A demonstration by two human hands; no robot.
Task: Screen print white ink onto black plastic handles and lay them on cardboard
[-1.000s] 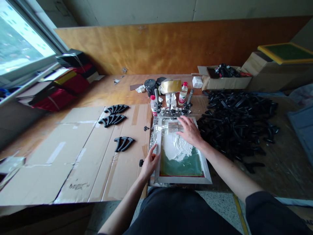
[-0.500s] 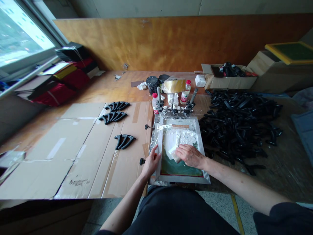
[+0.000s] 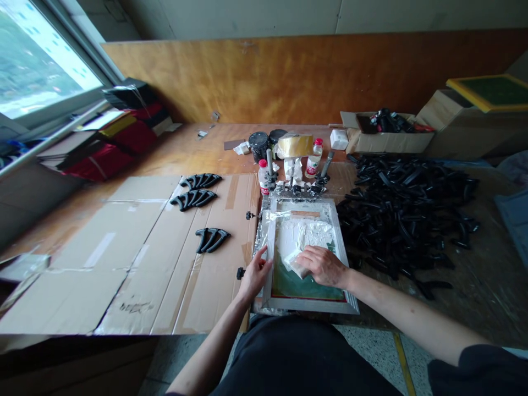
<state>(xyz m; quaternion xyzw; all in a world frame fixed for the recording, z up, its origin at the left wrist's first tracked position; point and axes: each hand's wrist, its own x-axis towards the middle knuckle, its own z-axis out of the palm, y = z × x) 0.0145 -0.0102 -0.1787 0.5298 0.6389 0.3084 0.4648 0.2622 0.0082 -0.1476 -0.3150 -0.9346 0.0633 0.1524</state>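
Note:
A screen printing frame (image 3: 351, 286) with a green mesh lies in front of me, fixed at its far end to a hinge clamp (image 3: 295, 188). White ink (image 3: 315, 231) covers much of the mesh's middle and far part. My right hand (image 3: 322, 266) is closed on a white folded rag (image 3: 296, 264) and presses it on the mesh near the ink's lower edge. My left hand (image 3: 254, 276) is beside the frame's left side, thumb and forefinger apart, fingertips touching the edge. The rag's part under my fingers is hidden.
Several black ribbed plastic parts (image 3: 213, 240) lie on flattened cardboard (image 3: 136, 264) to the left. A large heap of black parts (image 3: 404, 209) covers the right side. Behind the frame stand red-capped bottles (image 3: 314, 159), a tape roll (image 3: 295, 146) and dark cans (image 3: 258, 146).
My right hand and the rag have shifted very slightly on the mesh. My left hand keeps its place at the frame's edge. The whole view has tilted a little.

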